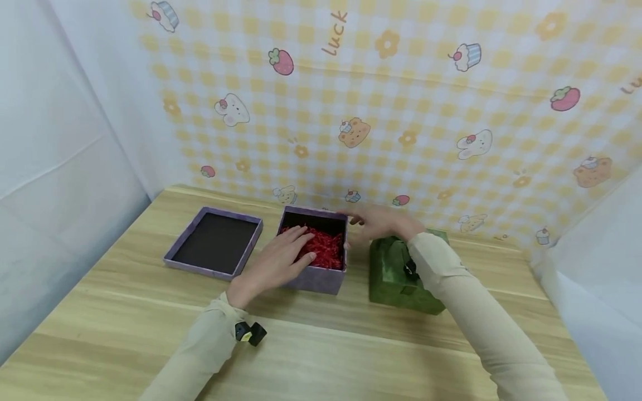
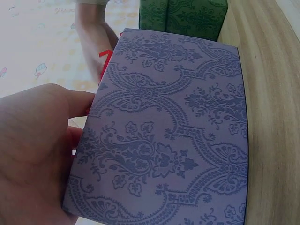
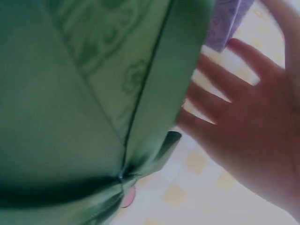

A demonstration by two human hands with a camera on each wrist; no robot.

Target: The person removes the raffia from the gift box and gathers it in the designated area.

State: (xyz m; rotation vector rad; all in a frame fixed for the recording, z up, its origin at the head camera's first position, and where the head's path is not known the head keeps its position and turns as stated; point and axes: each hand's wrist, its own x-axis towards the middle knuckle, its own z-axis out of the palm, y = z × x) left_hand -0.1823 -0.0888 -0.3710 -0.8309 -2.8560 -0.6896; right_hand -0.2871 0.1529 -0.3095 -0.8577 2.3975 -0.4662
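Note:
A purple patterned box stands uncovered, with red shredded paper inside it. My left hand reaches over its front left rim, fingers stretched onto the shreds; in the left wrist view the thumb lies by the box's top edge, and the other fingertips are hidden. My right hand is by the box's back right corner, fingers spread and nothing seen in them; whether it touches the rim I cannot tell. Under the right wrist sits a green box, with a green ribbon tied in a bow in the right wrist view.
The purple box's lid lies upturned at the left, its black inside showing. All of this is on a wood-grain table. A yellow checked cloth hangs behind, and white cloth hangs at the left side.

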